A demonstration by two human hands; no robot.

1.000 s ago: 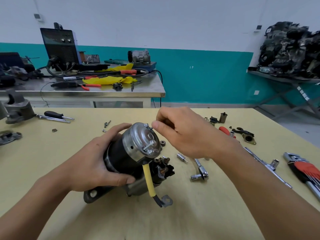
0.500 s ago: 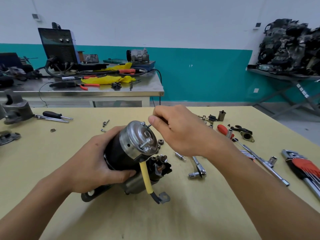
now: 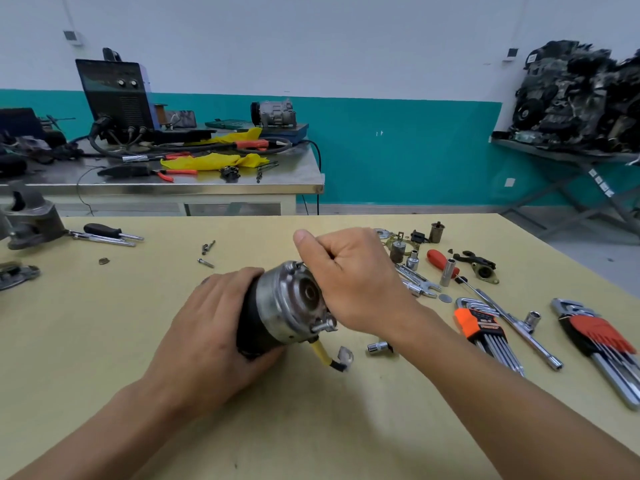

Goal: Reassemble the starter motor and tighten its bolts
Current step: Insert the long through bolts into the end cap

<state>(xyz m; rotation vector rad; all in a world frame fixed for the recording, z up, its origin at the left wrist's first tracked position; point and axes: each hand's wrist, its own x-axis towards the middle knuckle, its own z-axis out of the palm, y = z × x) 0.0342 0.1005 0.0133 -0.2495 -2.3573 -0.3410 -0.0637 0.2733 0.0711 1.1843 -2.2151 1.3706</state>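
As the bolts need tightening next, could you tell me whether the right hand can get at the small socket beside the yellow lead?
Probably yes: the socket lies on the table close under the wrist of the right hand, with nothing between. That hand must first release the upper bolt.

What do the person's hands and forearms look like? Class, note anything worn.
Both the left hand and the right hand are bare: no gloves, rings or watch show. The left forearm and right forearm are bare too, with no sleeve in view.
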